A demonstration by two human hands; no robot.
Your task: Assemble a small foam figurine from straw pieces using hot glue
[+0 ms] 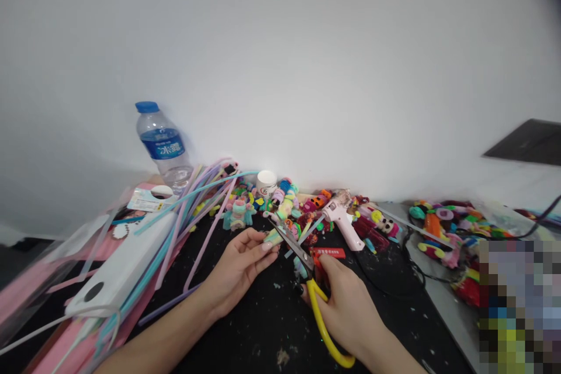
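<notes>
My left hand (245, 266) pinches a short pale yellow-green piece of fuzzy pipe cleaner (275, 238) between thumb and fingers. In my right hand (346, 304) is a pair of scissors (316, 292) with yellow handles. Their blades are parted and point up and left, close to the pipe cleaner; whether they touch it I cannot tell. Just beyond the hands lie a teal and pink fuzzy figure (239, 214) and a pale pink glue gun (344, 223). A red strip with white print (329, 253) shows beside my right fingers.
A water bottle (162, 143) leans by the wall at back left. Long pastel pipe cleaners (179, 216) lie across a white box-like object (125, 263). A white cup (266, 182) stands behind. Colourful fuzzy pieces (442, 216) and a black cable (394, 292) are at right on the black tabletop (263, 339).
</notes>
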